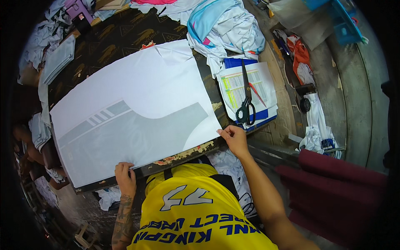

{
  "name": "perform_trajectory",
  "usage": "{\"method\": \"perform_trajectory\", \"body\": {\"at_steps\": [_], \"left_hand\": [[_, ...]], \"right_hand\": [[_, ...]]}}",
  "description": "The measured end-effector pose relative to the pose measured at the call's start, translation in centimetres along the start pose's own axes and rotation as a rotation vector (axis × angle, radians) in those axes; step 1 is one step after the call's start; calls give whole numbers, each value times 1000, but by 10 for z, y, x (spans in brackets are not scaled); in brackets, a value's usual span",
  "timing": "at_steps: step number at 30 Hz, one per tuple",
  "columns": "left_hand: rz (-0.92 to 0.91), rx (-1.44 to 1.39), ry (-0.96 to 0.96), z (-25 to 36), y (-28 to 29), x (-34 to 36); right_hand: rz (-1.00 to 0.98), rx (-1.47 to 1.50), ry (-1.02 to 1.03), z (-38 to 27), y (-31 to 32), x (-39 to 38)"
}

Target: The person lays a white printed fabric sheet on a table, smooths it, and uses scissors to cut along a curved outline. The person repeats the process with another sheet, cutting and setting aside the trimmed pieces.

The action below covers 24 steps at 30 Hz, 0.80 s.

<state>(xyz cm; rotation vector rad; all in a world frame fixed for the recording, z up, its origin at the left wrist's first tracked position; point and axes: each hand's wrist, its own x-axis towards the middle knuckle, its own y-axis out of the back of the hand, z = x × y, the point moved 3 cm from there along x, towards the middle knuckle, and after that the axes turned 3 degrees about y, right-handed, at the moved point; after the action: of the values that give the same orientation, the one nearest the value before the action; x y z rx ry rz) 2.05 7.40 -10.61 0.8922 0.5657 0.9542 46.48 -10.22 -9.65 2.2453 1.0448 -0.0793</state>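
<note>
A large white sheet [137,79] lies spread over the dark table, with a grey garment-panel shape [125,139] and a few white stripes printed on its near half. Whether it is paper or cloth I cannot tell. My right hand [234,139] pinches its near right corner between thumb and fingers. At the near edge, left of the middle, my left hand [125,178] is closed, thumb and fingertips gripping the sheet's border. To the right of the sheet, black-handled scissors [246,93] and a red pen [257,95] rest on a printed paper chart [266,77].
The dark patterned tabletop [121,39] has a chipped near edge. White and light-blue cloth [227,29] is heaped at its far right. Folded white cloth [58,60] lies along the left. A maroon cloth-covered thing [333,187] stands at right. Another person's limbs [33,146] show at far left.
</note>
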Motion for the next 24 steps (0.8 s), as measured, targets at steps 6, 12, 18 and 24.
{"method": "perform_trajectory", "body": {"at_steps": [6, 12, 18, 24], "left_hand": [[-18, 86, -8, 37, -4, -2], [-22, 10, -227, 121, -45, 86], [7, 146, -287, 150, -99, 270], [-328, -173, -223, 196, -88, 218]], "right_hand": [[99, -135, 18, 12, -3, -2], [438, -290, 250, -3, 57, 18], [165, -506, 41, 4, 89, 75], [-160, 306, -192, 26, 123, -5]]}}
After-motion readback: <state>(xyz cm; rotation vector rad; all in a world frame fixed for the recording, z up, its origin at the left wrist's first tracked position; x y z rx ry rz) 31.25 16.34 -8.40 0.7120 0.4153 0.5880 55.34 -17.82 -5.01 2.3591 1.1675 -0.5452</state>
